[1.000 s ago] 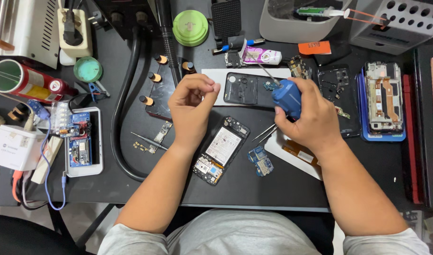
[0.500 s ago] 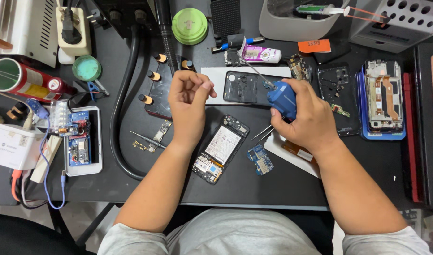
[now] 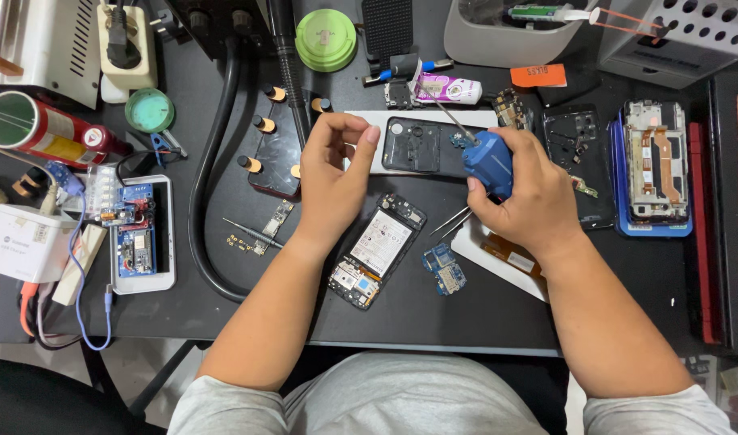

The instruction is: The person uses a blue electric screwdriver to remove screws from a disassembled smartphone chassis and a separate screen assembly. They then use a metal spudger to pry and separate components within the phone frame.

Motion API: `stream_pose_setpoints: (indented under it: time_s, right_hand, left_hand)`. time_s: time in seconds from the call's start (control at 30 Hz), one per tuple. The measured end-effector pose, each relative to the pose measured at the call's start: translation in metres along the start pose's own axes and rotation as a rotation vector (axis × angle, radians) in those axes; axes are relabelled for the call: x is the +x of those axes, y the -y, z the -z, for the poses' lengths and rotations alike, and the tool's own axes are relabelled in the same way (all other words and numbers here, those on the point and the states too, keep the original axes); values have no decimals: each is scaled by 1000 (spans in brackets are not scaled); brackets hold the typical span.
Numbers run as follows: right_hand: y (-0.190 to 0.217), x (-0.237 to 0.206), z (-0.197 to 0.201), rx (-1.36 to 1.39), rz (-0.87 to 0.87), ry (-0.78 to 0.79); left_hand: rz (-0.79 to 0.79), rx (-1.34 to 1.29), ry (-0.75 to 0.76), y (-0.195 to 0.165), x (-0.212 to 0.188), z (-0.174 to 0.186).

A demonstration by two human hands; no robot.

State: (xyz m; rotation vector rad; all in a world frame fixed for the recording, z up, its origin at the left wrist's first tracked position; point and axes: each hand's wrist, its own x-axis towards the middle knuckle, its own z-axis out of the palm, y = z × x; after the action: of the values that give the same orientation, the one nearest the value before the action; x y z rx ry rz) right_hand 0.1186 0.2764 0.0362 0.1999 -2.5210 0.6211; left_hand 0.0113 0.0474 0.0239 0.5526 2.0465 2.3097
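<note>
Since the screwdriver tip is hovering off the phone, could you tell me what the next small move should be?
Probably bring the blue screwdriver in the right hand down to the opened phone, since its tip points up toward the left hand, whose pinched fingertips seem to hold something too small to tell.

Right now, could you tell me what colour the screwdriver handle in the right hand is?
Blue; the screwdriver handle shows best in the head view.
</note>
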Motion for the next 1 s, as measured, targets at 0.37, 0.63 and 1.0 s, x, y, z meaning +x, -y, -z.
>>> stream_pose_setpoints:
  time_s: [0.37,0.63,1.0]
  right_hand:
    - [-7,-2,3,-9,-29,-19]
    - [-24,-6,9,-31,-78,-99]
    - [-21,-10,16,23,-76,-86]
  left_hand:
    - [39,223,59,11,-1,8]
    - [-452,1063,236,10,-8,-10]
    - [-457,1225,207,26,-13,-24]
